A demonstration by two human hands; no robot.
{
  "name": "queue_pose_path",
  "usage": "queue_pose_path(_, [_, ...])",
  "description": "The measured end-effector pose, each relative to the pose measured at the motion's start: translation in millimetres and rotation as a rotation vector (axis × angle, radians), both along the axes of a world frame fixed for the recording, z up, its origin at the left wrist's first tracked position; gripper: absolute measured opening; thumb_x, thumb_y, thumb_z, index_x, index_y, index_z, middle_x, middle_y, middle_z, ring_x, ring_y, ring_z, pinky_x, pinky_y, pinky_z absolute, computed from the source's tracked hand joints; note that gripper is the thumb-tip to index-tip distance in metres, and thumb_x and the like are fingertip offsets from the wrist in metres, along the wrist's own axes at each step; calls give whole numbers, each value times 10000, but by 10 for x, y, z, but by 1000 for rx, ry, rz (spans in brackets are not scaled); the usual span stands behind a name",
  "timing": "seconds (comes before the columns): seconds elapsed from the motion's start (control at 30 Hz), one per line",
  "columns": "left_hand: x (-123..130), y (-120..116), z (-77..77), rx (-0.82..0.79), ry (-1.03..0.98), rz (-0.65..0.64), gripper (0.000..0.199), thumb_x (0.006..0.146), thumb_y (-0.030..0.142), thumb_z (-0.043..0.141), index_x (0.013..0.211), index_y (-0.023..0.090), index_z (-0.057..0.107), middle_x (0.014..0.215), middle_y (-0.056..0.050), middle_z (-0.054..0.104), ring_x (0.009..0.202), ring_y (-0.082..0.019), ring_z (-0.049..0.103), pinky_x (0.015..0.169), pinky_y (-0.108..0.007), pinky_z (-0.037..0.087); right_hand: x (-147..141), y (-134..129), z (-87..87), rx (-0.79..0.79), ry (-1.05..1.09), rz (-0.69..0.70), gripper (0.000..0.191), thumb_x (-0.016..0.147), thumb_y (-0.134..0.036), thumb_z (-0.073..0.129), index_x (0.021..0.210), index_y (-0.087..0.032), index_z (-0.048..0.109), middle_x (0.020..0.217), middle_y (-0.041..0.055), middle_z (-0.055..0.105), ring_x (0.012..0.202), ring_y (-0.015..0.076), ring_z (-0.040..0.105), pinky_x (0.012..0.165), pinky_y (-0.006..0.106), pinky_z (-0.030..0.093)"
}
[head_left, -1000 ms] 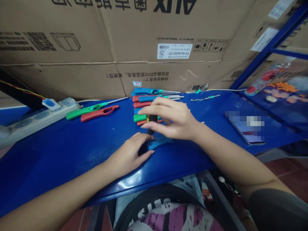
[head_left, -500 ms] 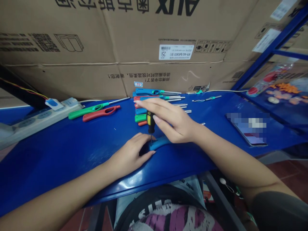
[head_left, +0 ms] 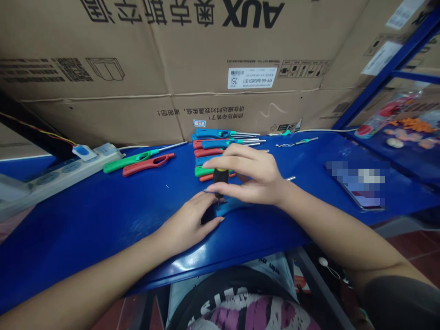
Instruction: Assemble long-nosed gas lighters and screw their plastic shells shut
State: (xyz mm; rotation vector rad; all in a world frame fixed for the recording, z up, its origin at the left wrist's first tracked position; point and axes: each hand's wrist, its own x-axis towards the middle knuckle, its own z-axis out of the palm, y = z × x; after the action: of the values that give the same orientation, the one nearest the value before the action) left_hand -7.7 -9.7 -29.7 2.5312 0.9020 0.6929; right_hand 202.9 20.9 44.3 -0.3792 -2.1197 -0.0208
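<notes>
A blue stick lighter [head_left: 231,207] lies on the blue tabletop near its front edge, partly hidden under my right hand. My left hand [head_left: 189,223] grips the lighter's left end between thumb and fingers. In my right hand [head_left: 257,176] is a small screwdriver [head_left: 221,176] with a black and yellow handle, held upright between thumb and fingers. Its thin shaft points down at the lighter's end; the exact contact of the tip is hard to see. Just behind my hands, several stick lighters [head_left: 213,134] in blue, red, green and orange lie in a row, their metal tubes pointing right.
To the left lie a green lighter [head_left: 130,161] and a red lighter body [head_left: 148,165], beside a white power strip [head_left: 62,176]. A phone [head_left: 357,188] rests at the right. Small lighter parts [head_left: 297,142] lie farther back. A large cardboard box [head_left: 137,82] stands behind the table.
My right thumb has shifted left and now crosses the lower part of the screwdriver handle. The fingers have spread forward over its top. My left hand keeps its hold on the lighter.
</notes>
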Motion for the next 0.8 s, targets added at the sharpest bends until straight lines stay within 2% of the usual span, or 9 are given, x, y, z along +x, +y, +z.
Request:
queue_pose_path(0.07, [1,1,-1,-5,2,4,271,934,269,660,1176,181,574,1134,-73,699,1056,-247,654,923,-401,550,17,2,17,70,-27,-38,309,943,-370,654,1122,-124,713,1063,109,728,930,171,699,794,280,574])
queue_pose_path(0.2, [5,-1,9,-36,-6,-4,296,931,249,660,1207,192,570,1188,-78,690,1101,-248,645,958,-408,539,26,-19,63,-157,-67,132,317,1037,-185,444,1264,-86,643,1152,123,711,1028,138,680,914,281,549])
queue_pose_path(0.3, [11,-9,26,-38,-5,11,292,928,268,663,1197,193,577,1152,-78,703,1055,-254,664,933,-416,550,32,-30,68,-41,-45,51,275,961,-312,635,1127,-107,712,961,86,739,934,154,698,871,270,558])
queue_pose_path(0.37, [15,-14,43,-58,-8,16,263,930,275,660,1170,192,591,1137,-80,706,1053,-254,668,927,-415,555,39,-28,62,16,-75,-19,316,971,-352,611,1169,-125,702,1086,117,729,1005,183,694,874,297,561])
queue_pose_path(0.5, [19,-18,65,-90,-12,0,259,931,240,654,1179,198,595,1194,-83,691,1131,-248,644,986,-416,536,42,-4,49,-191,-102,89,324,1036,-220,453,1309,-153,614,1176,94,722,1055,144,677,916,286,546])
queue_pose_path(0.6, [19,-17,58,-66,-11,12,252,919,251,673,1151,188,595,1147,-87,702,1097,-255,655,958,-415,550,50,17,34,-50,-44,-8,251,945,-350,654,1096,-154,695,927,50,753,827,133,696,797,247,555])
queue_pose_path(0.67, [19,-16,53,-57,-8,19,248,918,267,678,1136,184,595,1120,-88,705,1067,-256,663,925,-409,561,58,19,31,7,-63,-40,279,962,-372,620,1118,-150,689,996,77,752,881,154,703,812,270,556])
queue_pose_path(0.73, [20,-16,52,-66,-7,17,245,923,268,673,1140,187,596,1128,-86,701,1071,-251,663,927,-404,560,58,11,34,-112,-103,41,305,1025,-286,489,1256,-151,635,1116,97,736,965,153,695,856,285,552])
queue_pose_path(0.8, [21,-16,53,-75,-11,13,240,923,260,673,1141,193,599,1140,-80,699,1085,-247,662,942,-402,555,46,1,34,-235,-75,102,299,1026,-250,488,1273,-151,627,1100,85,734,888,127,685,815,261,553])
